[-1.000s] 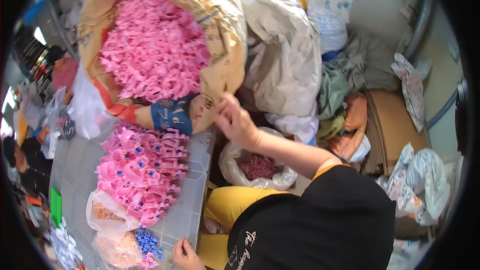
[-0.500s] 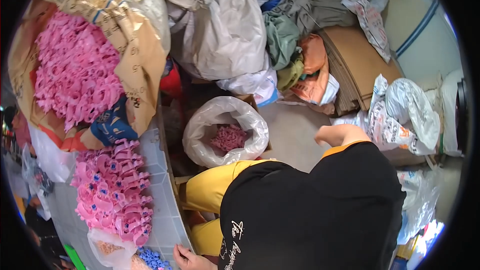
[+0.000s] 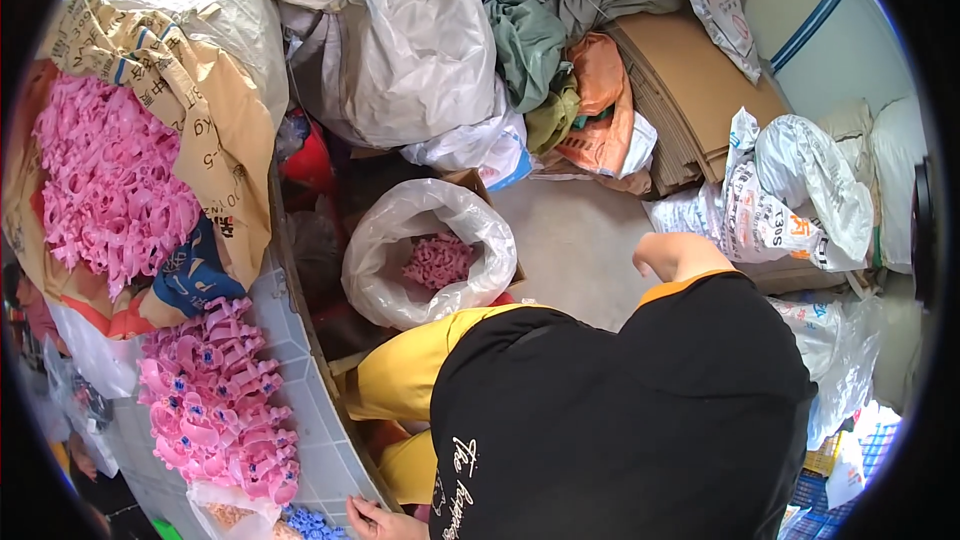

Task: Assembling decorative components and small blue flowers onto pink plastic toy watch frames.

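My left hand [image 3: 385, 522] is at the lower edge, beside the rim of the grey table [image 3: 325, 430]. Its thumb and fingers are apart, and I see nothing in them; part of the hand is cut off. Closest to it lies a small pile of blue plastic pieces [image 3: 312, 523]. Beyond that, rows of pink moulded plastic parts [image 3: 215, 400] with small blue pieces set in them cover the table. My right arm [image 3: 685, 255] shows bent at the elbow beyond my black shirt; the right hand is hidden.
A large paper sack [image 3: 235, 155] of loose pink parts [image 3: 115, 180] leans over the table's far end. Near my knees stands a plastic-lined box [image 3: 480, 230] holding more pink pieces [image 3: 438, 260]. Stacked cardboard [image 3: 690, 80], a big white sack [image 3: 400, 50] and crumpled bags [image 3: 800, 190] lie around.
The whole view has shifted, so the sacks, box and table sit further left. My left hand stays by the table edge, its fingers slightly differently placed; the right arm stays bent.
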### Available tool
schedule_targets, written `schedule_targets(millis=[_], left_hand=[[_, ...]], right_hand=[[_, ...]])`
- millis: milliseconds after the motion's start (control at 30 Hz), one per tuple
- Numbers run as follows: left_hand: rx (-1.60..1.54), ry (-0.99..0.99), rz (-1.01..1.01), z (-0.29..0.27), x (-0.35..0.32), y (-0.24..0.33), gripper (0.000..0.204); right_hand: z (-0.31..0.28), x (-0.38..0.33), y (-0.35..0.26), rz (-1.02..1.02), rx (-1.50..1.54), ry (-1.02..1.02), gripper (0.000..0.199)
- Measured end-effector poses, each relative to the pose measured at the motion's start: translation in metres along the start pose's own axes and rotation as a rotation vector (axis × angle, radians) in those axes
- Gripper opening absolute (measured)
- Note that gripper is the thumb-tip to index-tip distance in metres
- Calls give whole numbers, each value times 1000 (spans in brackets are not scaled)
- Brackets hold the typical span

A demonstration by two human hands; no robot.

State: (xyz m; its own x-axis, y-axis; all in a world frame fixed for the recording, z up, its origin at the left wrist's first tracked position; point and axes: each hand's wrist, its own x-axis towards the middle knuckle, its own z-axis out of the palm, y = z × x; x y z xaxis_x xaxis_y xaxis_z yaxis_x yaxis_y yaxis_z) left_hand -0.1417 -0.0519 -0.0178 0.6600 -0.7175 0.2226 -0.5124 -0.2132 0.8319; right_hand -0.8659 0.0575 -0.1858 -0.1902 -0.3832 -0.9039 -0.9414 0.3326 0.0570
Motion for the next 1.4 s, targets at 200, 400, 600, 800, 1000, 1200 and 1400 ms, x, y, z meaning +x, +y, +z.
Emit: schedule_targets(millis=[200, 400, 600, 800, 1000, 1200, 1400], left_hand=[[-19, 29, -57, 1, -4, 5, 18], [-33, 28, 49, 6, 0, -3, 20], [33, 71, 88, 16, 0, 8, 23], [38, 24, 52, 28, 4, 10, 24], [163, 96, -19, -6, -3, 13, 25], [-50, -58, 7, -1, 10, -41, 12], [-242, -131, 27, -23, 6, -17, 15]], right_hand=[[-59, 57, -86, 108, 186, 231, 67], [-110, 70, -57, 460, 627, 597, 95], [-187, 84, 32, 595, 870, 671, 135], [-233, 42, 19, 774, 658, 445, 143], [-220, 75, -2, 697, 648, 580, 117], [-116, 42, 131, 449, 529, -198, 86], [-277, 59, -231, 222, 73, -631, 27]])
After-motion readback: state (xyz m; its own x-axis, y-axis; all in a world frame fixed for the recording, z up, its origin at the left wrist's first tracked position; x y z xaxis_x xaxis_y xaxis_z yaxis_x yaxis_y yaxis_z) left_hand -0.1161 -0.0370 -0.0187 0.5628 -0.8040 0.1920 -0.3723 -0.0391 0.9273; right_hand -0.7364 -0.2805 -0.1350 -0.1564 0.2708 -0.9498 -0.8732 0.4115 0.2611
